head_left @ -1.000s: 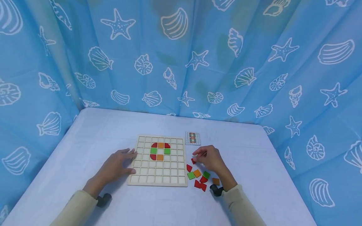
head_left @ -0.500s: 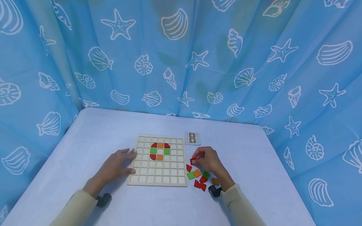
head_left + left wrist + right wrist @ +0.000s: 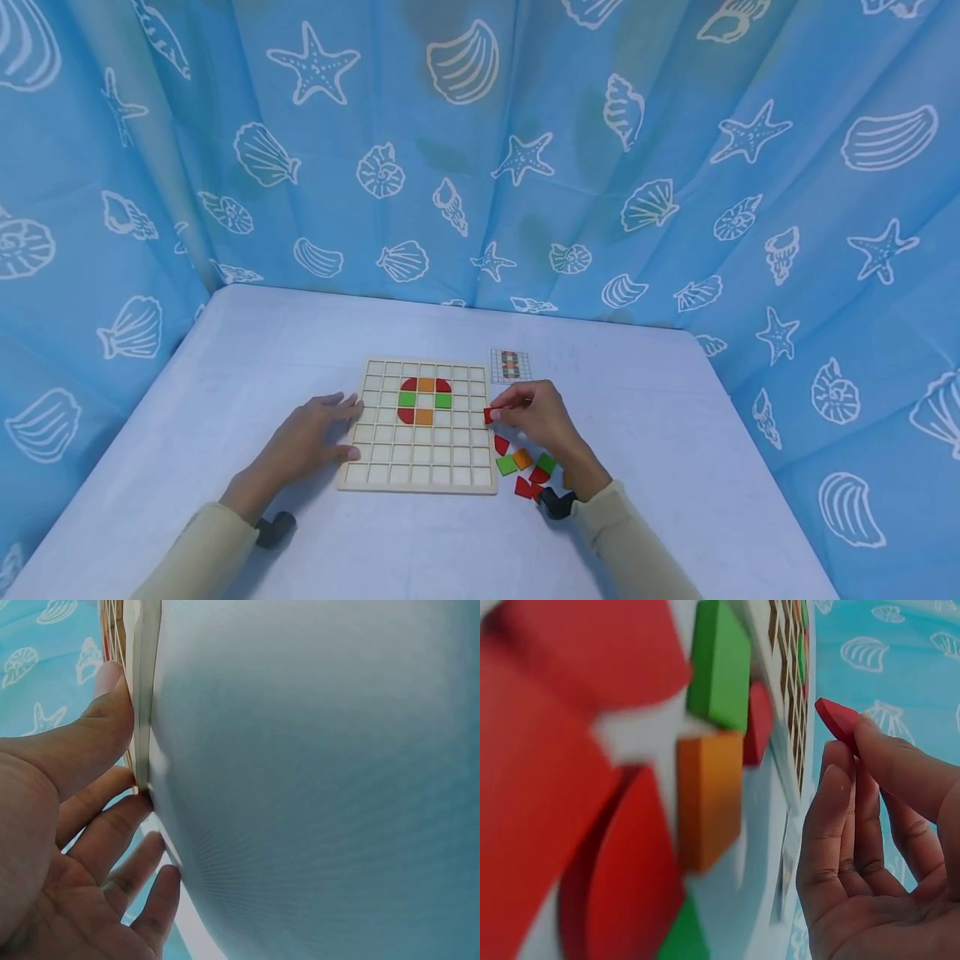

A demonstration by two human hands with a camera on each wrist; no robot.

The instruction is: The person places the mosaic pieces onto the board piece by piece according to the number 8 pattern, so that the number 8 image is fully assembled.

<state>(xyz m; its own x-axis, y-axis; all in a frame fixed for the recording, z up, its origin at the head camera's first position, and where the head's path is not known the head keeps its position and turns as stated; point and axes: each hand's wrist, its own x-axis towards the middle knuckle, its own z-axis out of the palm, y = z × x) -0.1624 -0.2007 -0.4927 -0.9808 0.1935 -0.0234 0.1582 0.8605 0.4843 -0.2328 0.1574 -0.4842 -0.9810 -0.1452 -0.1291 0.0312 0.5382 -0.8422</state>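
Note:
A pale wooden grid board [image 3: 417,478] lies on the table, with red, orange and green tiles forming a ring in its upper middle. Along its left edge my left hand [image 3: 303,442] rests with spread fingers; in the left wrist view the thumb [image 3: 105,724] touches the board's side. My right hand [image 3: 543,418] pinches a red tile [image 3: 838,720] with one curved edge between thumb and fingertips, over the board's right edge. Below that hand, loose tiles lie on the cloth: a green square [image 3: 506,465], an orange square [image 3: 522,459] and several red pieces.
A small pattern card [image 3: 510,365] lies beyond the board's upper right corner, printed with a coloured tile figure. White cloth [image 3: 300,342] covers the table. A blue curtain [image 3: 480,167] with shells and starfish hangs behind and at both sides.
My right hand has lifted the red tile from beside the loose pieces and carried it left to the board's right edge. The left hand has stayed in place.

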